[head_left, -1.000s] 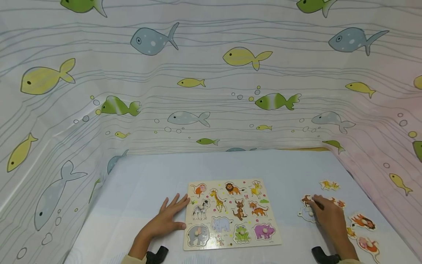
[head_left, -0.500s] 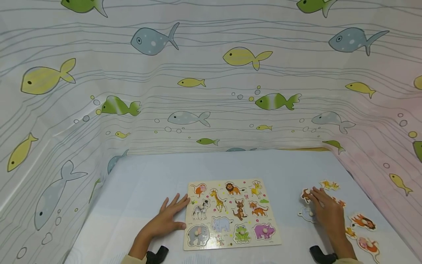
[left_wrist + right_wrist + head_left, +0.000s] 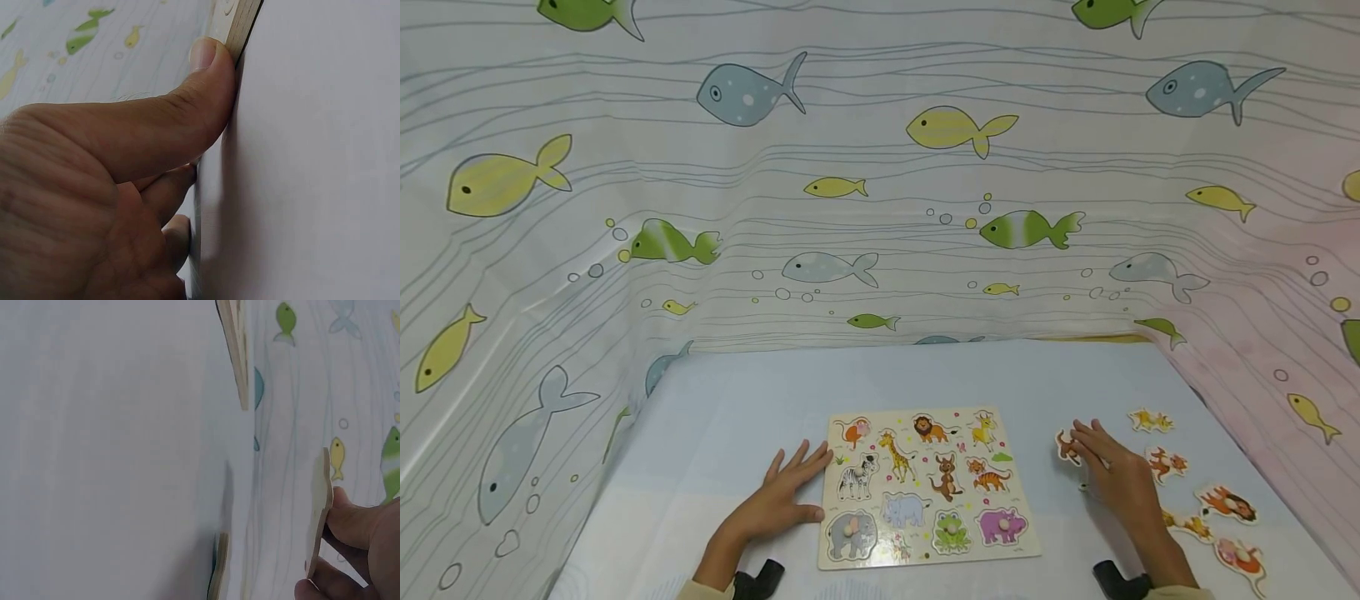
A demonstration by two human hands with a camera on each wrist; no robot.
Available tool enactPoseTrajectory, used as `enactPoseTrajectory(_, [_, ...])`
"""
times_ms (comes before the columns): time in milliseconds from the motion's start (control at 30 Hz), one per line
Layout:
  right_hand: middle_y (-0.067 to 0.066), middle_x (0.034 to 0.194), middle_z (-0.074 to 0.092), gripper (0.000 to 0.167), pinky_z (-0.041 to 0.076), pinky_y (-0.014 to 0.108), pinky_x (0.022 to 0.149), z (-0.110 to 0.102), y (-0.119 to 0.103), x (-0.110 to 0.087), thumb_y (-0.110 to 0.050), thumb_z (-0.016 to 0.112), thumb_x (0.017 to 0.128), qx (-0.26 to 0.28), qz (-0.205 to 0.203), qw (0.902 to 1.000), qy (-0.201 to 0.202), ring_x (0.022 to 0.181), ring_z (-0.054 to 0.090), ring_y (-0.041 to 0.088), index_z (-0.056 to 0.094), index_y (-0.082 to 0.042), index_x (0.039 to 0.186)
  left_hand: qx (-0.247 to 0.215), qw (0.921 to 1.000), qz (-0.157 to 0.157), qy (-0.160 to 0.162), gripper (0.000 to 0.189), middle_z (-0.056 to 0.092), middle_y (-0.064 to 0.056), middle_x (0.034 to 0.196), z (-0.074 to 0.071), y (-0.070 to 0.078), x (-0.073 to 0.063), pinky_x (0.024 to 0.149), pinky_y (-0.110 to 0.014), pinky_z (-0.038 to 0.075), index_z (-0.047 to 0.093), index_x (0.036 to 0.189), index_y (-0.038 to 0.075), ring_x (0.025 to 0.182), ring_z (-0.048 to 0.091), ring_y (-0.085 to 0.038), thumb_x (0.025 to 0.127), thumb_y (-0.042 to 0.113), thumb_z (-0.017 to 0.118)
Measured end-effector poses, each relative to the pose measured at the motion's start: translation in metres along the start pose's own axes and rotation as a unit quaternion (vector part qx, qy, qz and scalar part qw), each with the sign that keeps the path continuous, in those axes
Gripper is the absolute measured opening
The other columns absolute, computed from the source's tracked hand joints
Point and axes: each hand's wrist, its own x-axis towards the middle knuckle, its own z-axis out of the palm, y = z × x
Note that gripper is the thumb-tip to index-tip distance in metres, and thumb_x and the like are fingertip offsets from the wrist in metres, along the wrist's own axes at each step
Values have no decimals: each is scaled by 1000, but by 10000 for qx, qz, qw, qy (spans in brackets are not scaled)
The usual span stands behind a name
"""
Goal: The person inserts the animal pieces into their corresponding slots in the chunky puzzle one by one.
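Note:
A cream wooden puzzle board (image 3: 1028, 543) with animal pictures lies on the white table. My left hand (image 3: 778, 500) rests beside it, fingers spread, fingertips and thumb at the board's left edge. In the left wrist view the thumb (image 3: 194, 103) presses against the board's wooden side. Right of the board, my right hand (image 3: 1120, 479) holds a brown animal puzzle piece (image 3: 1067, 447). In the right wrist view this thin piece (image 3: 320, 512) is raised off the table, pinched from behind between thumb and fingers. A pale piece lies mostly hidden under the right hand.
Knobbed elephant (image 3: 852, 535), frog (image 3: 952, 533) and hippo (image 3: 1001, 526) pieces sit in the board. Loose pieces lie at right: a yellow one (image 3: 1151, 420), a brown-orange one (image 3: 1167, 464), a lion (image 3: 1227, 504), a giraffe (image 3: 1187, 525) and a monkey (image 3: 1240, 557). Fish-print cloth (image 3: 880, 233) surrounds the table.
My right hand has picked up the brown animal piece from among the loose pieces and moved left with it, uncovering the brown-orange piece. The left hand and board have stayed put.

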Motion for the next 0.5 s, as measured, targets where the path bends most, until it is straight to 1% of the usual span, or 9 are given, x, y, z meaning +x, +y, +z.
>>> enactPoseTrajectory(33, [14, 118, 73, 31, 20, -10, 95, 1, -2, 0, 1, 77, 81, 22, -20, 10000, -54, 123, 62, 29, 76, -2, 111, 9, 10000, 5, 2, 93, 27, -9, 164, 0, 0, 0, 121, -61, -15, 38, 154, 11, 155, 8, -40, 73, 27, 82])
enactPoseTrajectory(67, [14, 118, 73, 31, 21, -10, 95, 3, -4, -1, 1, 77, 81, 54, -80, 9999, -96, 125, 62, 25, 76, -2, 111, 6, 10000, 7, 4, 93, 28, -9, 164, 0, 0, 0, 121, -61, -15, 39, 154, 11, 155, 8, -40, 73, 27, 82])
enactPoseTrajectory(133, [13, 119, 74, 31, 21, -10, 95, 6, -9, -1, 1, 77, 81, 121, -159, 9996, -215, 124, 63, 23, 76, -3, 112, -2, 10000, 7, 9, 93, 28, -9, 164, 0, 0, 0, 121, -61, -15, 39, 154, 11, 155, 8, -40, 73, 27, 82])
enactPoseTrajectory(200, [12, 118, 74, 32, 21, -9, 97, 9, -15, -1, 2, 77, 80, 224, -252, 9990, -306, 121, 64, 26, 76, -3, 111, -13, 10000, 14, 15, 93, 28, -9, 164, 1, 0, 0, 121, -61, -16, 39, 154, 11, 155, 8, -40, 73, 26, 82])
enactPoseTrajectory(233, [12, 118, 74, 32, 21, -9, 98, 11, -19, 0, 3, 77, 79, 260, -316, 9986, -349, 119, 65, 29, 76, -3, 111, -18, 10000, 18, 18, 93, 28, -9, 164, 1, -1, 0, 121, -61, -16, 38, 154, 11, 155, 8, -40, 73, 26, 82])
enactPoseTrajectory(267, [12, 118, 74, 32, 21, -8, 98, 12, -23, 0, 4, 77, 79, 290, -380, 9981, -388, 115, 66, 36, 76, -3, 110, -27, 10000, 21, 19, 93, 28, -8, 164, 1, -1, 0, 121, -61, -16, 38, 154, 11, 155, 8, -40, 73, 26, 82])
enactPoseTrajectory(300, [11, 118, 74, 33, 21, -8, 99, 14, -27, 1, 4, 77, 79, 319, -423, 9976, -438, 113, 66, 38, 76, -3, 111, -27, 10000, 32, 21, 93, 28, -9, 164, 1, -1, 0, 121, -61, -16, 38, 154, 11, 155, 8, -40, 73, 26, 82])
enactPoseTrajectory(433, [10, 119, 74, 34, 23, -7, 99, 19, -42, 2, 4, 78, 78, 454, -703, 9951, -517, 112, 68, 36, 77, -3, 110, -24, 10000, 91, 29, 93, 28, -9, 164, 1, -3, 0, 121, -62, -15, 39, 154, 11, 155, 8, -40, 73, 26, 82])
enactPoseTrajectory(500, [9, 119, 74, 33, 26, -5, 100, 23, -49, 3, 3, 78, 78, 529, -800, 9936, -592, 113, 68, 34, 77, -4, 110, -13, 9999, 108, 30, 93, 28, -9, 164, 1, -3, 0, 121, -62, -15, 39, 154, 10, 155, 8, -41, 74, 27, 82])
